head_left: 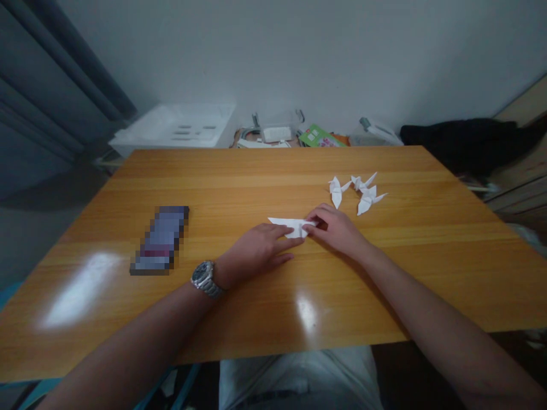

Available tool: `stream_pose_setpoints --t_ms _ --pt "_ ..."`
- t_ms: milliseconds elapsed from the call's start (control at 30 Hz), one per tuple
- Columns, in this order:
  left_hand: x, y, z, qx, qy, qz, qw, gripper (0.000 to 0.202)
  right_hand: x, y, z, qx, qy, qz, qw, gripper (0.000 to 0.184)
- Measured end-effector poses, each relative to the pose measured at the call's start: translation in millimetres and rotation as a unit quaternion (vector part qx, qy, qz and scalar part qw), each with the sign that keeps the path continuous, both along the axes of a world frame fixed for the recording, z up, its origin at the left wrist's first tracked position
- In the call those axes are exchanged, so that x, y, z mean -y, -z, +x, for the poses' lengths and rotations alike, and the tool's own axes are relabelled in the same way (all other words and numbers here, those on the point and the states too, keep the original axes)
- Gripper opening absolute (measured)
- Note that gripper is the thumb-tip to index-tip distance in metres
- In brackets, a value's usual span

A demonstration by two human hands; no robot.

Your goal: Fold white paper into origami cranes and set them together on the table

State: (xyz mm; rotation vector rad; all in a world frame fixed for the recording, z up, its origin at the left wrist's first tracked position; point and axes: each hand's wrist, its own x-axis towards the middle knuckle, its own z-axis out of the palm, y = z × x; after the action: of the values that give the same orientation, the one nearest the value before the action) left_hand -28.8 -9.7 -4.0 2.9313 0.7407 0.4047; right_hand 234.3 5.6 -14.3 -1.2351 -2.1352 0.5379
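Observation:
A folded piece of white paper (294,229) lies on the wooden table between my two hands. My left hand (267,247), with a metal watch (205,279) on its wrist, rests on the paper with fingers stretched out, pressing its near side. At the paper's right end my right hand (335,228) pinches the edge between thumb and fingers. Just beyond the right hand are folded paper cranes: one on the left (337,192), one at the back (363,182) and one on the right (368,199).
The table (231,182) reaches away toward a wall. A blurred-out phone (160,239) lies on the left. Behind the far edge are a white foam box (179,128), a green booklet (320,136), cables and a dark cloth (470,142).

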Motion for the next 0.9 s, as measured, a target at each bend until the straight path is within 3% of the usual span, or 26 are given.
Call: stream_pose_setpoints --t_ms 233,533,900 --pt "5 0.4 3 -0.037 -0.022 0.009 0.999 0.048 -1 -0.9 0 -0.008 0.01 -0.01 1.0 0.008" --pt "4 1.1 3 -0.036 -0.027 -0.011 0.999 0.049 -4 -4.3 13 -0.002 -0.032 -0.023 0.999 0.007" --pt "0 -4.3 -7 0.009 -0.001 -0.065 0.998 0.044 -3 5.0 -10 0.043 0.05 0.022 0.998 0.007"
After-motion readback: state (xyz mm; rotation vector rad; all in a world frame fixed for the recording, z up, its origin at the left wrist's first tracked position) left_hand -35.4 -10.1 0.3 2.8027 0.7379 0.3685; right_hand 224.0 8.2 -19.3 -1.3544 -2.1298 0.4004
